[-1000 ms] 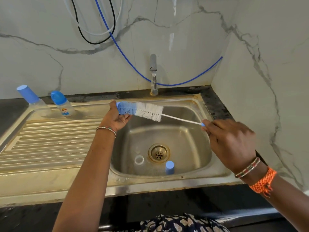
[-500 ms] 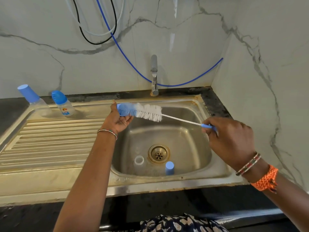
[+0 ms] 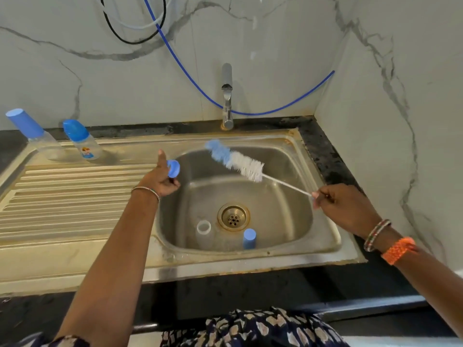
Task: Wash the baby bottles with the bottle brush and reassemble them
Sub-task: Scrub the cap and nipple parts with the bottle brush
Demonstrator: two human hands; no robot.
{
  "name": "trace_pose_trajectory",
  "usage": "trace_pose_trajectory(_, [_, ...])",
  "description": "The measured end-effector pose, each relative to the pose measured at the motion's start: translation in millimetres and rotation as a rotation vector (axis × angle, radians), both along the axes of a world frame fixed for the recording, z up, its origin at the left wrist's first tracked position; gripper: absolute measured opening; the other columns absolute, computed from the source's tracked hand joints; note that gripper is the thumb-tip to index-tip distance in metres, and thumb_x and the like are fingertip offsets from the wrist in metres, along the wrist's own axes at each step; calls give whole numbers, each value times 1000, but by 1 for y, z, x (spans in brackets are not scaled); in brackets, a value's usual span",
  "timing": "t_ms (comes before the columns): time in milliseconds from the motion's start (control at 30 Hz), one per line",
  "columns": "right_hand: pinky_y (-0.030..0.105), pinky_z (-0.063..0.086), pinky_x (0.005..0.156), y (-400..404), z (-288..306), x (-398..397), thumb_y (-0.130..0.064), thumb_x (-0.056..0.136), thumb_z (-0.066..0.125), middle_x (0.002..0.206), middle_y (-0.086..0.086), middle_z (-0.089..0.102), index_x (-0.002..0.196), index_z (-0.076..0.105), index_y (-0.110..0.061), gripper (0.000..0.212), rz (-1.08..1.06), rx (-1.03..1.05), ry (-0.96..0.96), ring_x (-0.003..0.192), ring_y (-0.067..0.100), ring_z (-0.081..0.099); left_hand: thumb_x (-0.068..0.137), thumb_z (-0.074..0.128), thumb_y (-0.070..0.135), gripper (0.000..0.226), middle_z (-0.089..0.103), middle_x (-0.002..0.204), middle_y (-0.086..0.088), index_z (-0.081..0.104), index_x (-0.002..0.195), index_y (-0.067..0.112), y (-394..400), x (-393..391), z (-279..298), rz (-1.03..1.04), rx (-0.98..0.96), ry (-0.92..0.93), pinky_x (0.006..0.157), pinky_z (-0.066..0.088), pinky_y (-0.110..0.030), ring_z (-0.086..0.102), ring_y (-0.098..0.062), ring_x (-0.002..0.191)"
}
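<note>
While the blue collar ring (image 3: 173, 168) is pinched in the left hand (image 3: 160, 180) over the sink (image 3: 323, 236), the bottle brush (image 3: 235, 161) is held clear by its wire in the right hand's (image 3: 343, 209) closed grip, presumably for scrubbing, with an open bottle (image 3: 204, 232) and blue cap (image 3: 249, 238) parked in the basin and two capped bottles (image 3: 82, 141) kept on the drainboard (image 3: 62, 196).
</note>
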State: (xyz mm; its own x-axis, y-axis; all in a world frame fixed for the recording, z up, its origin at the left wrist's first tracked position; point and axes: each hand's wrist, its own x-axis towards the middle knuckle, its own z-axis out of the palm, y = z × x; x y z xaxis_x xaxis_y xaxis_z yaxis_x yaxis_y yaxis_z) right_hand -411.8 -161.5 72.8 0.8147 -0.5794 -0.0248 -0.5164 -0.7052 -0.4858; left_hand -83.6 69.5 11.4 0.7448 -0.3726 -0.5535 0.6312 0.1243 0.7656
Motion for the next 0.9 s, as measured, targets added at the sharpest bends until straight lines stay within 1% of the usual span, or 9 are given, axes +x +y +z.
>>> trace_pose_trajectory(100, [29, 38, 51, 0, -29, 14, -28, 94, 51, 51, -4, 50, 75, 66, -11, 30, -56, -9, -113, 50, 13, 48, 94, 42, 55, 44, 36, 43, 3, 36, 67, 21, -13, -12, -25, -151, 155, -2, 39, 30, -13, 31, -8, 49])
trace_pose_trajectory(167, [31, 38, 53, 0, -42, 26, -31, 94, 49, 54, -3, 51, 76, 64, -11, 31, -61, -66, -135, 54, 18, 51, 97, 45, 43, 41, 41, 42, 3, 39, 67, 17, -22, -17, -41, -190, 195, -31, 37, 35, -11, 35, -10, 54])
trace_pose_trajectory(300, [37, 44, 56, 0, -52, 57, -31, 94, 50, 55, -1, 50, 74, 60, -15, 28, -62, -145, -131, 60, 31, 55, 91, 62, 9, 22, 56, 59, 7, 51, 73, 13, -36, -7, -79, -265, 422, -357, 55, 45, -22, 50, -5, 58])
trace_pose_trajectory(367, [40, 44, 56, -1, -54, 71, -29, 94, 51, 56, 4, 51, 75, 60, -14, 26, -46, -174, -135, 63, 37, 55, 80, 70, -4, 10, 62, 69, 2, 63, 87, -2, -39, 4, -95, -346, 579, -570, 71, 46, -25, 56, -8, 65])
trace_pose_trajectory(467, [33, 34, 52, -8, -58, 90, -27, 94, 52, 54, 4, 49, 75, 58, -12, 25, -25, -229, -109, 60, 38, 54, 75, 72, -7, 26, 60, 93, -5, 66, 100, -6, -48, 13, -110, -476, 722, -744, 81, 38, -16, 53, -15, 89])
trace_pose_trajectory(567, [26, 25, 53, -15, -64, 106, -27, 93, 54, 51, -7, 40, 75, 58, -14, 22, -13, -285, -62, 54, 34, 54, 75, 64, -14, 21, 63, 98, -9, 67, 94, -6, -61, 23, -128, -494, 758, -816, 74, 33, -7, 54, -16, 93])
trace_pose_trajectory(667, [24, 23, 51, -22, -73, 118, -30, 89, 54, 50, -2, 50, 74, 57, -16, 21, 22, -334, -38, 50, 32, 55, 75, 55, -16, 22, 65, 101, -20, 67, 88, -4, -69, 36, -157, -543, 804, -832, 73, 34, -14, 61, -30, 95])
trace_pose_trajectory(767, [23, 22, 50, -27, -85, 130, -29, 90, 55, 49, -4, 46, 75, 57, -16, 20, 50, -311, 1, 49, 30, 54, 75, 54, -16, 20, 65, 94, -22, 67, 82, -3, -75, 41, -180, -570, 790, -841, 74, 38, -16, 63, -35, 90])
trace_pose_trajectory(900, [23, 29, 50, -28, -102, 137, -34, 88, 51, 48, -3, 52, 74, 57, -17, 23, 40, -282, -24, 47, 25, 54, 71, 67, -16, 21, 65, 94, -18, 68, 86, 0, -78, 42, -180, -626, 711, -848, 72, 36, -3, 63, -12, 86])
